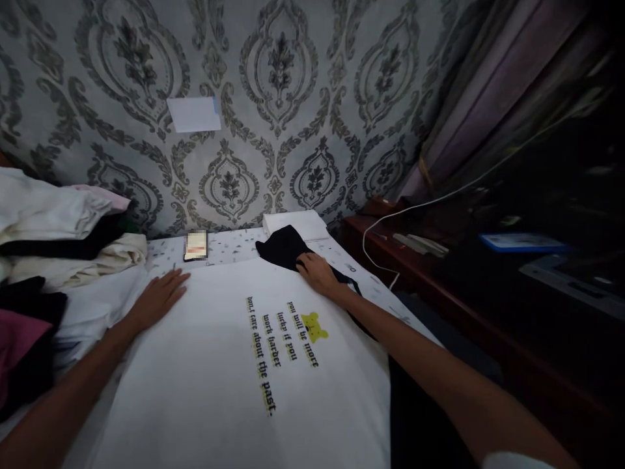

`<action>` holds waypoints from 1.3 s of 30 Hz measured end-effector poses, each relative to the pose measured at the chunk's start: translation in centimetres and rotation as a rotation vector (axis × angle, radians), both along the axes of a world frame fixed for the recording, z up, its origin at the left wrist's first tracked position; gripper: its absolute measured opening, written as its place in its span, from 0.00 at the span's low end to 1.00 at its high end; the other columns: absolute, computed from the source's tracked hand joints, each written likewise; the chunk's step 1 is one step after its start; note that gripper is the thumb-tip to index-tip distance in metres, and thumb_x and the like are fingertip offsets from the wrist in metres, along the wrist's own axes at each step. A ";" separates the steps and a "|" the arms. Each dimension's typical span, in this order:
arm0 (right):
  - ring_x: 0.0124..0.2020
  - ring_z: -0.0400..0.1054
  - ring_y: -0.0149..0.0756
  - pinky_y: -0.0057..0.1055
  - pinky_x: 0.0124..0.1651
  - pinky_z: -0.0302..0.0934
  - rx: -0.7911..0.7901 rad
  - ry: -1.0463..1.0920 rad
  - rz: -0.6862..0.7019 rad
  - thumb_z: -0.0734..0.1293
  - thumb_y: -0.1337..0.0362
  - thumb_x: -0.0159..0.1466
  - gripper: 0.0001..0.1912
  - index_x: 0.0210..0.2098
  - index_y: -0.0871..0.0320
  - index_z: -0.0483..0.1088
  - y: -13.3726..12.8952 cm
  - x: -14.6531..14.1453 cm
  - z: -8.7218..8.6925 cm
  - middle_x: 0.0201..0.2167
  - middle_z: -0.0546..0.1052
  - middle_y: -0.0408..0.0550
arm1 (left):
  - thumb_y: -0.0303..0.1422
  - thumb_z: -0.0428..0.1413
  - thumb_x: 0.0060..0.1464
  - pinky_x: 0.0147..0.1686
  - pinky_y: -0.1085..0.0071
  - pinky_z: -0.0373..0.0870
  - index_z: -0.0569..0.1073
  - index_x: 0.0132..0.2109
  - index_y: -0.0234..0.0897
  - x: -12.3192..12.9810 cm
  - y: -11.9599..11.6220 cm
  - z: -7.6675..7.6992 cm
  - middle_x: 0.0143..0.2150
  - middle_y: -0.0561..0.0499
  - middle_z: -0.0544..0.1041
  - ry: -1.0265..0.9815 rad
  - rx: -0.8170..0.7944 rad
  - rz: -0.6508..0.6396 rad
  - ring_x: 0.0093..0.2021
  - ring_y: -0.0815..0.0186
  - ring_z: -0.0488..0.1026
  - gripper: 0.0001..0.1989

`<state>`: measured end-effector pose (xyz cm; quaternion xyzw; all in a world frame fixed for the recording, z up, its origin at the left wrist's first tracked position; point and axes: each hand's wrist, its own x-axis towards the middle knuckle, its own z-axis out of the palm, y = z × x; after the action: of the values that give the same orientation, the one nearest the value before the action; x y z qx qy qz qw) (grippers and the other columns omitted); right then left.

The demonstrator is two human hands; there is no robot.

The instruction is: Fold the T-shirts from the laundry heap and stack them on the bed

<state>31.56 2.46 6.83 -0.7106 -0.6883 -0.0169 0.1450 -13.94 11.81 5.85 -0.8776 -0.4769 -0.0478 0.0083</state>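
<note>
The left hand (160,299) lies open and palm down, its fingers stretched out over the left far corner of a white cloth (195,371). The right hand (316,272) is at the far edge of that cloth, its fingers bent over a piece of black cloth (282,246); whether they pinch the fabric or only rest on it, I cannot tell. The white cloth is spread out smooth between the two forearms, reaching from the hands back toward the person. On its right half are lines of dark lettering (268,355), running away from "you will be more" to "don't care about the past.", with a yellow bear head (313,327) beside them, near the right forearm. The black cloth sticks out past the far edge, and dark fabric also shows along the right side, below the forearm.

Under everything is a white sheet (229,243) with small grey motifs. On it, beyond the left hand, is a phone (196,245) with a lit screen; behind the black cloth lies a flat white object (299,223). A heap of clothes (53,215), white, cream, black and pink, rises left of the left hand. To the right, a white cable (439,198) trails over a dark red desk (359,228). A gathered curtain (478,98) hangs above it, next to a wall (312,19) with grey ornamental patterning.
</note>
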 end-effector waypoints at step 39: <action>0.47 0.70 0.46 0.40 0.49 0.65 0.137 0.607 -0.448 0.69 0.68 0.53 0.19 0.45 0.55 0.68 12.6 2.7 -2.0 0.53 0.66 0.56 | 0.47 0.44 0.59 0.44 0.61 0.68 0.73 0.43 0.38 3.4 3.0 1.9 0.41 0.43 0.75 -0.135 0.003 0.084 0.44 0.54 0.72 0.20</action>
<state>34.28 15.10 4.84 -0.8048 -0.4389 0.1172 0.3820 -10.56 14.82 7.72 -0.8516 -0.5127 -0.1072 -0.0206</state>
